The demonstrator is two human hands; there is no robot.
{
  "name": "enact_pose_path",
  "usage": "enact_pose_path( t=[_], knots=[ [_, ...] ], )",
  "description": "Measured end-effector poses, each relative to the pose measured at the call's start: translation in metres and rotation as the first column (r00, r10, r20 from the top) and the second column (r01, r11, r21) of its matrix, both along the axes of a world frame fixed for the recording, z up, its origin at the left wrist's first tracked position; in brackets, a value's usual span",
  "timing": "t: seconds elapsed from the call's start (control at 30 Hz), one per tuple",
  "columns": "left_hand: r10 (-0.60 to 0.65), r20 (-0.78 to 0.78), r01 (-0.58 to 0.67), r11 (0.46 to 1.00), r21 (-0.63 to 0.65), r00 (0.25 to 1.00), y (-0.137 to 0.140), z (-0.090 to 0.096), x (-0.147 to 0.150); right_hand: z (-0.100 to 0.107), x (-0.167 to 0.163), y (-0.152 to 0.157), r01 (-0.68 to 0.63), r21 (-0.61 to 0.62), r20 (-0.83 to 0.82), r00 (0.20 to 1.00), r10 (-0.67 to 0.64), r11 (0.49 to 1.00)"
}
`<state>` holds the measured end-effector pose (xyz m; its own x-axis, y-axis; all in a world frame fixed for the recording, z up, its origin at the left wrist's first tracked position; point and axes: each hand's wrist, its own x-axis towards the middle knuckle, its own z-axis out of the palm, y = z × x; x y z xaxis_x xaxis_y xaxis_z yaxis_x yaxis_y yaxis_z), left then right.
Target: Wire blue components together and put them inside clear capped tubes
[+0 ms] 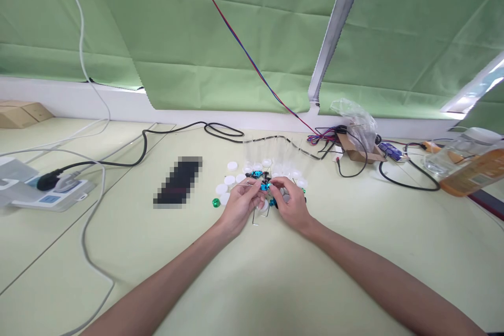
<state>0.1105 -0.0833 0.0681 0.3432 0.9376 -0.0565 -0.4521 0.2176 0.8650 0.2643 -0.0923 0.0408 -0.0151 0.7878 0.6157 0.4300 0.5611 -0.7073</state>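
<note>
My left hand is closed, its thumb and fingers pinching a small shiny blue metal part from the left. From the right, my right hand has its fingertips closed on the same part. A thin metal rod shows by the left thumb; where it ends is hidden. Just beyond the fingers lies another blue and black part. Below the hands, an L-shaped hex key rests on the table. Several round white caps lie around the hands, with a green ring-shaped piece at the left.
Clear tubes stand behind the hands. A blurred-out dark object lies left. A power strip with cables is at far left. An open cardboard box and an orange bottle are on the right.
</note>
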Motion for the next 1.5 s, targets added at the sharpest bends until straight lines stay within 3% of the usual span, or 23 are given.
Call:
enact_pose_path(
  t=[0.47,0.77,1.17,1.5],
  knots=[
    [-0.003,-0.001,0.003,1.0,0.009,1.0,0.0005,-0.0017,-0.0001,0.002,-0.0004,-0.0004,0.007,-0.018,0.009,1.0,-0.007,1.0],
    [0.0,0.0,0.0,1.0,0.015,1.0,0.0005,-0.0016,-0.0004,0.0048,-0.0007,-0.0033,-0.007,0.067,0.04,0.999,0.005,0.998],
    [0.01,-0.001,-0.01,1.0,0.007,1.0,0.0011,-0.004,0.0002,0.0009,-0.0009,-0.0004,0.025,-0.011,0.004,1.0,-0.025,1.0],
    [0.002,-0.006,-0.002,1.0,0.01,1.0,0.0004,-0.0021,0.0001,0.003,0.0,-0.0029,-0.016,0.039,0.033,0.999,0.015,0.999]
  ],
)
